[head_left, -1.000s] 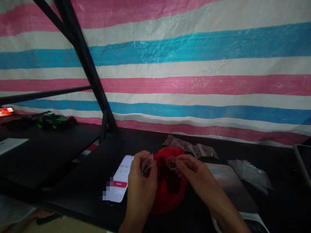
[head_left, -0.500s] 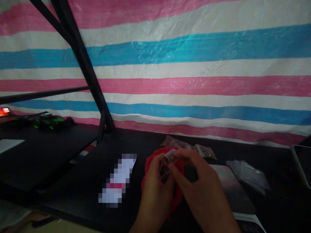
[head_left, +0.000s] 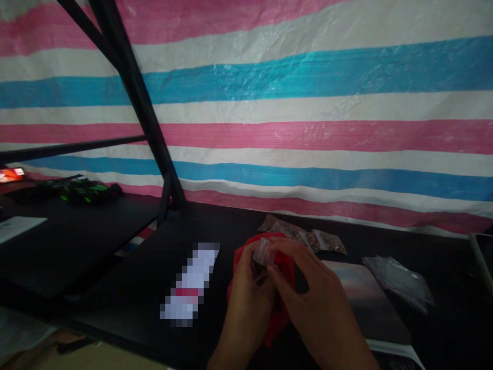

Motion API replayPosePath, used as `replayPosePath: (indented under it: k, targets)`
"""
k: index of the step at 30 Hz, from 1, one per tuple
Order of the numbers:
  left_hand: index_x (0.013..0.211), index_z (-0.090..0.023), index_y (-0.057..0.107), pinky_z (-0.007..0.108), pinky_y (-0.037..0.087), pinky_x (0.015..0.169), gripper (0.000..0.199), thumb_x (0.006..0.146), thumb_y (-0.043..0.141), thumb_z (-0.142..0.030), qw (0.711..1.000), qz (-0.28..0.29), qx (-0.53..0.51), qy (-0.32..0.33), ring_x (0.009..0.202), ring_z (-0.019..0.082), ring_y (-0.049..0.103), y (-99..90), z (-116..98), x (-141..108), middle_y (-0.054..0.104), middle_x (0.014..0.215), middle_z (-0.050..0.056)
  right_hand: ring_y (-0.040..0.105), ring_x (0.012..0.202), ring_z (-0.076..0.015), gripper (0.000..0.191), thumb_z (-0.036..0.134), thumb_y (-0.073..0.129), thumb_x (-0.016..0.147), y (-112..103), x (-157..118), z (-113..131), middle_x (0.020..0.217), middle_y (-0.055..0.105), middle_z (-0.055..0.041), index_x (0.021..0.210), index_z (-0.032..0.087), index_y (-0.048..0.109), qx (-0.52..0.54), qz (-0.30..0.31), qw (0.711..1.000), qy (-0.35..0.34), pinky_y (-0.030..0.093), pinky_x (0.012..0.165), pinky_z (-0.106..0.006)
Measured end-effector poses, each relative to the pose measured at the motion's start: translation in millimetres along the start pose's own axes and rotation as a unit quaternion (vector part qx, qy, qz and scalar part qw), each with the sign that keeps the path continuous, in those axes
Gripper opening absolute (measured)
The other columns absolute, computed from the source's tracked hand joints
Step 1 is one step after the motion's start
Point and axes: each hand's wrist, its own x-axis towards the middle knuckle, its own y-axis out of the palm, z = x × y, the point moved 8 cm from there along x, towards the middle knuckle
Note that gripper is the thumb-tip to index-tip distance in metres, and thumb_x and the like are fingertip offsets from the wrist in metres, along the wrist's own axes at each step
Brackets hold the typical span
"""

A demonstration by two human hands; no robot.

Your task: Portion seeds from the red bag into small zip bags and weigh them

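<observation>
My left hand (head_left: 248,303) is closed round a small clear plastic bag (head_left: 262,253) with something dark low inside it. Thumb and fingers of my right hand (head_left: 308,280) pinch the bag's upper right edge. Both hands are over a red bag (head_left: 283,324), whose contents they mostly hide. Behind it lie several small filled plastic bags (head_left: 330,241) with brownish bits in them. To the right of my right hand is a scale with a flat metal top (head_left: 370,303). A stack of flat clear bags (head_left: 400,280) rests beyond the scale.
On the black table (head_left: 134,303), a strip with blurred-out print (head_left: 192,285) lies left of my hands. A black metal frame (head_left: 144,113) rises at the left. Further left are a green and black toy car (head_left: 84,190) and a lit screen (head_left: 11,174). A striped sheet (head_left: 308,133) hangs behind.
The small bag's top now stands up more plainly between my fingers. My hands stay over the red bag, and the whole view has shifted slightly.
</observation>
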Motion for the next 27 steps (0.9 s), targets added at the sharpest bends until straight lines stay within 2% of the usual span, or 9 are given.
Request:
replayPosePath:
  k: [3,5,8,10,12,15,17,21,27]
  targets:
    - [0.117,-0.023,0.064,0.037,0.063,0.087,0.031,0.088,0.074,-0.033,0.999,-0.034,0.038,0.016,0.097,0.023,0.075,-11.2,-4.0,1.4,0.075,0.11,0.006,0.072,0.118,-0.0275,0.026,0.027,0.067,0.093,-11.1,2.9,-4.9,0.126,0.078,-0.004,0.117,0.032,0.076,0.01,-0.062,0.998,0.021,0.056,0.105,-0.043]
    - [0.115,-0.024,0.063,0.033,0.062,0.086,0.029,0.09,0.073,-0.033,0.996,-0.062,0.051,0.037,0.096,0.021,0.074,-20.4,-9.1,1.8,0.073,0.107,0.004,0.073,0.113,-0.0286,0.023,0.029,0.067,0.093,-10.5,3.5,-14.8,0.122,0.079,-0.0053,0.114,0.031,0.076,0.007,-0.064,0.996,0.054,0.056,0.102,-0.045]
    - [0.115,-0.027,0.06,0.028,0.061,0.085,0.029,0.088,0.073,-0.027,0.986,-0.113,0.081,0.087,0.095,0.017,0.072,-33.3,-21.2,-0.8,0.068,0.105,0.0,0.073,0.103,-0.0286,0.014,0.027,0.068,0.093,12.6,0.9,-34.8,0.11,0.08,-0.005,0.103,0.029,0.078,-0.002,0.036,0.994,0.106,0.055,0.096,-0.044]
    - [0.114,-0.027,0.059,0.026,0.061,0.081,0.03,0.088,0.072,-0.025,0.981,-0.128,0.098,0.111,0.092,0.016,0.069,-36.6,-27.5,-3.7,0.063,0.103,-0.001,0.072,0.106,-0.0286,0.013,0.026,0.069,0.093,28.8,-2.5,-42.9,0.113,0.079,-0.0052,0.102,0.028,0.079,-0.002,0.097,0.989,0.114,0.054,0.097,-0.044]
    - [0.115,-0.027,0.056,0.025,0.06,0.078,0.03,0.088,0.07,-0.024,0.983,-0.109,0.094,0.114,0.089,0.015,0.067,-33.5,-29.2,-5.7,0.061,0.102,-0.001,0.07,0.115,-0.0277,0.017,0.027,0.067,0.096,32.1,-2.6,-41.9,0.122,0.076,-0.0056,0.108,0.028,0.078,0.011,0.092,0.991,0.092,0.051,0.103,-0.043]
    - [0.119,-0.029,0.051,0.025,0.059,0.073,0.036,0.088,0.069,-0.021,0.993,-0.031,0.066,0.089,0.083,0.014,0.065,-19.5,-25.7,-7.9,0.059,0.101,-0.002,0.069,0.117,-0.0234,0.023,0.03,0.059,0.102,19.5,0.1,-32.3,0.125,0.075,-0.0046,0.116,0.028,0.077,0.062,0.038,0.995,0.062,0.049,0.108,-0.038]
    - [0.12,-0.03,0.049,0.026,0.059,0.072,0.046,0.082,0.07,-0.015,0.996,0.015,0.051,0.071,0.085,0.016,0.065,-9.9,-23.9,-10.4,0.058,0.103,-0.001,0.071,0.112,-0.0212,0.022,0.033,0.059,0.103,13.8,0.8,-26.1,0.121,0.077,-0.0035,0.113,0.029,0.079,0.104,0.049,0.991,0.061,0.052,0.103,-0.034]
    - [0.112,-0.029,0.052,0.029,0.059,0.079,0.052,0.069,0.076,-0.011,0.998,0.043,0.019,0.043,0.093,0.018,0.066,3.2,-24.0,-14.6,0.059,0.108,0.0,0.072,0.091,-0.0196,0.022,0.035,0.063,0.1,0.2,0.7,-20.9,0.101,0.079,-0.003,0.094,0.026,0.082,0.137,0.073,0.986,0.066,0.056,0.084,-0.028]
    - [0.102,-0.025,0.065,0.031,0.06,0.077,0.027,0.086,0.08,-0.041,0.989,0.099,-0.1,-0.05,0.085,0.019,0.073,41.8,-10.5,-17.3,0.075,0.096,0.003,0.068,0.072,-0.0208,0.034,0.051,0.062,0.095,-53.6,-3.9,-39.2,0.074,0.074,-0.0011,0.08,0.024,0.077,0.09,-0.034,0.988,0.124,0.052,0.065,-0.028]
